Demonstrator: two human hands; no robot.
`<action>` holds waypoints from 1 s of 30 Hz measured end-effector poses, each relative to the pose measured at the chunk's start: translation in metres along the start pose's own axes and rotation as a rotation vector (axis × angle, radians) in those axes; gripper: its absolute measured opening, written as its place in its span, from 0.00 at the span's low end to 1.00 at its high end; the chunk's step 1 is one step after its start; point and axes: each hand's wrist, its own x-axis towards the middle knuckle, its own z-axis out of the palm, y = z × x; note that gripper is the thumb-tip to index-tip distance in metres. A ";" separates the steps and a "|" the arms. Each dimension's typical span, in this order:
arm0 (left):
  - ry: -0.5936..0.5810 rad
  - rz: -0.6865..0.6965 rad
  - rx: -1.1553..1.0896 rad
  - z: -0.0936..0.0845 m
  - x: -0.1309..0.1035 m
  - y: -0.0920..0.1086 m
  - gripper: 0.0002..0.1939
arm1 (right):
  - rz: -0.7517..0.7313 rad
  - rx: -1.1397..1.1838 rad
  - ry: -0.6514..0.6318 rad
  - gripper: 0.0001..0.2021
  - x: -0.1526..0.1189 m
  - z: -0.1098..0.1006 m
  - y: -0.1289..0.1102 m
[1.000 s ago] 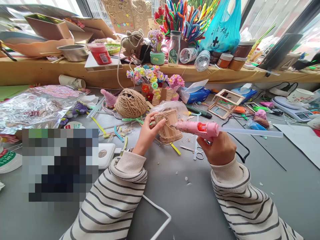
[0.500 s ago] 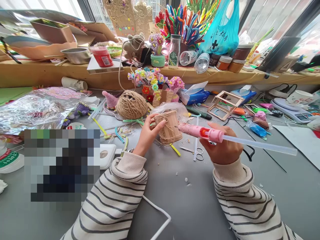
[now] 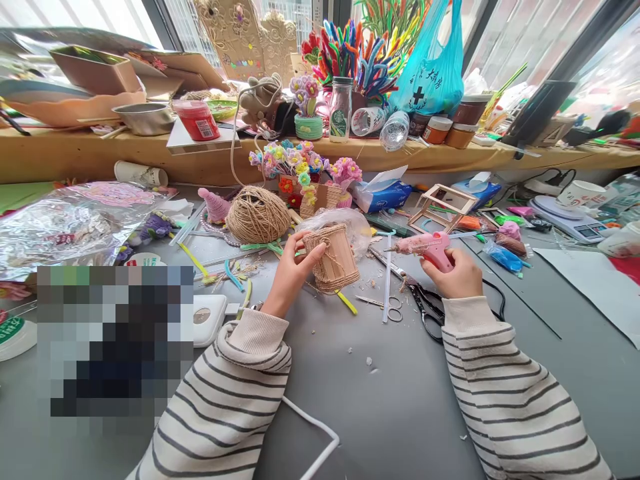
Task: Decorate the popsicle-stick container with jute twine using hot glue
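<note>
1. The left hand grasps a small wooden container, thumb on the near face and the other fingers largely hidden behind. This side grip probably serves to steady the piece while leaving most of its slatted front uncovered.
2. The container, bound with cord at top and bottom, sits slightly tilted before the person, facing the light; whether its base touches the bench cannot be told.
3. The right hand is wrapped around the handle of a pink glue gun. Its nozzle points leftward, apart from the container; such a hold presumably keeps the hot tip away from the fingers. The trigger finger cannot be made out.
4. Large black-handled scissors lie below the gun, their loops near the right hand; small scissors lie just in front of the container. Both seem placed for easy reach.
5. A ball of twine rests behind and left of the container, its cord similar in colour to the bindings, likely stationed there as a nearby supply.
</note>
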 end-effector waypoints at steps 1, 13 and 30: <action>-0.001 -0.004 -0.001 0.000 0.000 0.000 0.26 | -0.010 -0.013 -0.010 0.16 0.000 0.002 0.004; 0.012 -0.013 0.019 0.001 -0.001 0.004 0.26 | -0.117 -0.144 -0.204 0.17 -0.002 0.018 0.006; -0.005 0.016 -0.016 0.001 -0.002 0.003 0.25 | -0.574 0.330 -0.177 0.08 -0.051 0.015 -0.114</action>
